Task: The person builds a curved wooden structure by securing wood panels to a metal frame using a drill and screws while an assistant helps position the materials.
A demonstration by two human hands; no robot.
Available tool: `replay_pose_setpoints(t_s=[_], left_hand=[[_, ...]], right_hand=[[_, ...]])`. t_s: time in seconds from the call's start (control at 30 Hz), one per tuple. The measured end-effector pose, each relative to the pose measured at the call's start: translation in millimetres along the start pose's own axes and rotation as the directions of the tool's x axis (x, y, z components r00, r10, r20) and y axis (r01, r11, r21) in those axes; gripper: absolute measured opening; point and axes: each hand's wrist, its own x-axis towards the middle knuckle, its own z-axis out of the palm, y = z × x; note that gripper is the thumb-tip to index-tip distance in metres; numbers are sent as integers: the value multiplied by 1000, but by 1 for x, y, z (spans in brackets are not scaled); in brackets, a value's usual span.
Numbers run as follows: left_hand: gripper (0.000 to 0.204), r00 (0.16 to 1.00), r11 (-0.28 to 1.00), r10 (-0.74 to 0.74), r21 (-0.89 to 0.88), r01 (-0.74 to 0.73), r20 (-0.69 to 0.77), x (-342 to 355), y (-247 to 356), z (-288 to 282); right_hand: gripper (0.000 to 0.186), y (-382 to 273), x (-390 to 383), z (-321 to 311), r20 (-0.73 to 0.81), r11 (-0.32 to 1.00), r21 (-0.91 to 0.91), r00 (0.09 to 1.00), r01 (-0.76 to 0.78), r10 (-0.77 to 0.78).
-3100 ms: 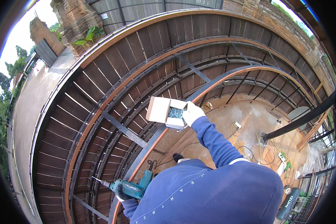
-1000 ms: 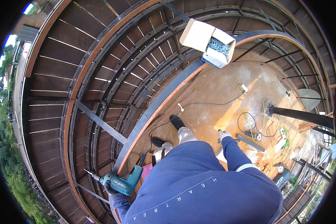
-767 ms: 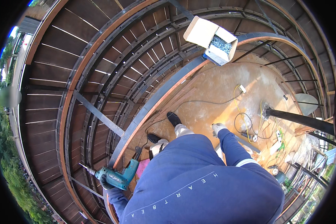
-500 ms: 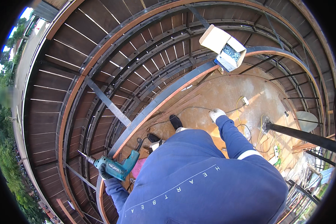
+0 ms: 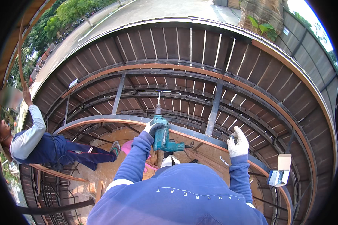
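My left hand [image 5: 154, 128], in a white and dark glove, wraps round the front body of a teal power drill [image 5: 162, 137]. The drill's long bit points away from me over the curved metal rail [image 5: 129, 119], while its handle sticks out to the right, ungripped. To the right, my white-gloved right hand [image 5: 238, 144] is raised by the rail, its fingers curled toward the thumb. Whatever may lie between those fingertips is too small to make out. Farther right, an open white and blue cardboard box [image 5: 278, 178] sits on the rail.
Beyond the rail, tiers of curved dark steel bars and slatted panels [image 5: 176, 45] bend round me, joined by slanting struts [image 5: 215, 107]. At left a person [image 5: 45, 146] holds up a long thin strip [image 5: 21, 56]. A pink thing [image 5: 127, 147] and boards lie below.
My view has swung left, bringing the other person into sight. The drill now stands before me instead of off to the left. My right hand has risen from low down to the rail.
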Motion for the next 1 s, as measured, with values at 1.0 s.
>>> replay_pose_setpoints(t_s=[1.0], left_hand=[[39,999,999,-35,14,35,0,0,9,14]], right_hand=[[27,26,24,22,265,816,-569,962,105,60]])
